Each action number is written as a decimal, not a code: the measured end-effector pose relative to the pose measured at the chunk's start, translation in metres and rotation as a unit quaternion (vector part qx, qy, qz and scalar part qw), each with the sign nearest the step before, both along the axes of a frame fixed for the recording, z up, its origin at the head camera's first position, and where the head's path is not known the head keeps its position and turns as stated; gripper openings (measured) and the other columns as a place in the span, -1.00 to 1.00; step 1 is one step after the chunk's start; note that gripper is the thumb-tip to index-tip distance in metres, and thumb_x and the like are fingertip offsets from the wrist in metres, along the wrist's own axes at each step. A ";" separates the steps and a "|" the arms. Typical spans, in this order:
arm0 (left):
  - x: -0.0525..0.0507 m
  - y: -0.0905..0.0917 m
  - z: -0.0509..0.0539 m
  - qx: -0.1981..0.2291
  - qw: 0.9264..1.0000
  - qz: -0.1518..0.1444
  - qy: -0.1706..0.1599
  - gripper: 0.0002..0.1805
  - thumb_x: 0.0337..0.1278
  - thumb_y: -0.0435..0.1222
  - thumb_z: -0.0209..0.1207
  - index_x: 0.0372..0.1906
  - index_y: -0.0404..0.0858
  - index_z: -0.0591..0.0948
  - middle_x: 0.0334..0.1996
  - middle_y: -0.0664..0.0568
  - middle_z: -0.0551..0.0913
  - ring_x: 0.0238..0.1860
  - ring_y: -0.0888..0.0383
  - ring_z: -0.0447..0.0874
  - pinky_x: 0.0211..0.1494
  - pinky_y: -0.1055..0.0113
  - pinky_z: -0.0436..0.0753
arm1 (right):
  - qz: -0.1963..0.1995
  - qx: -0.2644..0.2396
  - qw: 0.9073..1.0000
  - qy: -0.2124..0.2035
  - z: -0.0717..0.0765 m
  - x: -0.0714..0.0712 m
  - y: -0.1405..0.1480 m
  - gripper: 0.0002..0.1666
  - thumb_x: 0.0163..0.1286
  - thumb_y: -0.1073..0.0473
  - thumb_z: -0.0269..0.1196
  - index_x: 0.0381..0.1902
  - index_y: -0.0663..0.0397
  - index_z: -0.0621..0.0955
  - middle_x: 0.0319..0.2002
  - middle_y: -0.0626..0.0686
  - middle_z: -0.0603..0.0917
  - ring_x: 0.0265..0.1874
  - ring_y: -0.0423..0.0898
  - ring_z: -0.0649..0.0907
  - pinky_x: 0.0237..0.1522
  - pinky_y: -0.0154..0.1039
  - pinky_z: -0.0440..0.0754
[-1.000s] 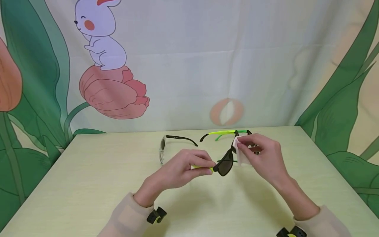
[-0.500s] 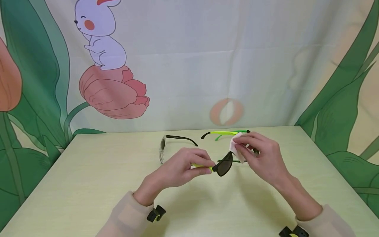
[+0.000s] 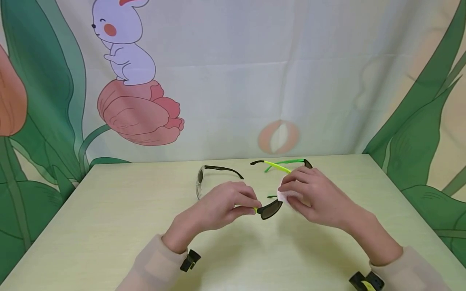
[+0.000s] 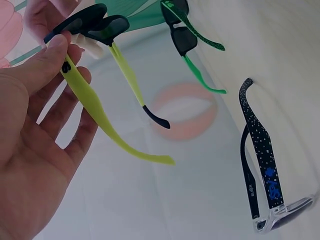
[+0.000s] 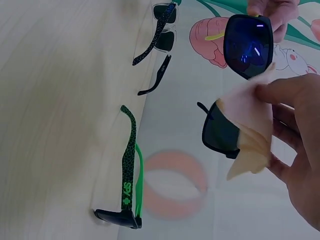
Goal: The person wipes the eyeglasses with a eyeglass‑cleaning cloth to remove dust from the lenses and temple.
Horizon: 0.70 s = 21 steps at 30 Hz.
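Note:
My left hand [image 3: 222,206] pinches black-framed sunglasses [image 3: 271,210] by the hinge end of a yellow-green temple, holding them above the table. In the left wrist view that temple [image 4: 90,102] slants down past the fingers, and the other one hangs beside it. My right hand [image 3: 322,198] grips a pale pink cloth [image 5: 250,120] between thumb and fingers. In the right wrist view the cloth lies over part of one dark lens [image 5: 217,131], while the other lens [image 5: 248,46], nearer the left hand, shows blue reflections. The head view hides most of the far lens behind the right hand.
Clear-framed sunglasses with black temples [image 3: 223,168] stand on the table [image 3: 109,226] left of the held pair. Sunglasses with green temples [image 5: 129,175] rest behind the right hand. A printed curtain [image 3: 225,81] hangs along the table's back edge.
The right hand with the cloth has shifted left and slightly down, closer to the left hand. The sunglasses have tilted, their near lens now lying flatter and lower. The left hand barely moved.

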<state>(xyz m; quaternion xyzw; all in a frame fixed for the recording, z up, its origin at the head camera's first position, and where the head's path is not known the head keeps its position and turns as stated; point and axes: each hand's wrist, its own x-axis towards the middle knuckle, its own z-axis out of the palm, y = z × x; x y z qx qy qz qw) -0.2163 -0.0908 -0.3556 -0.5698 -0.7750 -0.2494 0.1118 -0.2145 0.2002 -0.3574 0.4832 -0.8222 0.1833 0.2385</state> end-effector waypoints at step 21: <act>-0.007 -0.002 -0.007 -0.002 0.999 0.028 0.046 -0.82 0.20 -0.44 0.41 -0.11 -0.21 0.81 -0.19 0.10 0.72 -0.09 0.14 0.62 0.06 0.35 0.57 | -0.018 0.041 0.999 -0.021 -0.009 0.000 0.000 -0.75 0.27 0.27 0.49 -0.20 -0.04 0.63 -0.20 -0.21 0.64 -0.18 -0.18 0.59 -0.14 -0.17 0.53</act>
